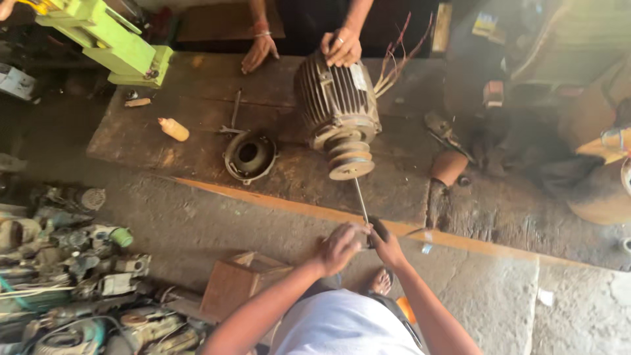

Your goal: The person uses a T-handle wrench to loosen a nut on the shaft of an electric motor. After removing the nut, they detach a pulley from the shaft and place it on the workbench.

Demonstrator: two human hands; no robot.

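Closest in, the left hand [340, 247] and right hand [388, 246] are both curled tight around the dark handle end of a long tool [361, 201], a thin metal shaft that rises from the fists to the stepped pulley [350, 158] of a ribbed electric motor [335, 98]. The motor lies on its side on a worn wooden workbench [190, 151], pulley toward the person. Below the left hand a small wooden box [231, 284] stands on the concrete floor, and at far left lies a heap of scrap motor parts [72, 283]. On the bench left of the motor lie a round end cover [249, 156] and a small pale yellow bottle [173, 129]. A pale rectangular label [358, 77] sits on the motor's casing. At the far edge a co-worker's hand [342, 46] rests on the motor, the co-worker's other hand [258, 52] flat on the bench. A green machine [108, 39] stands top left.
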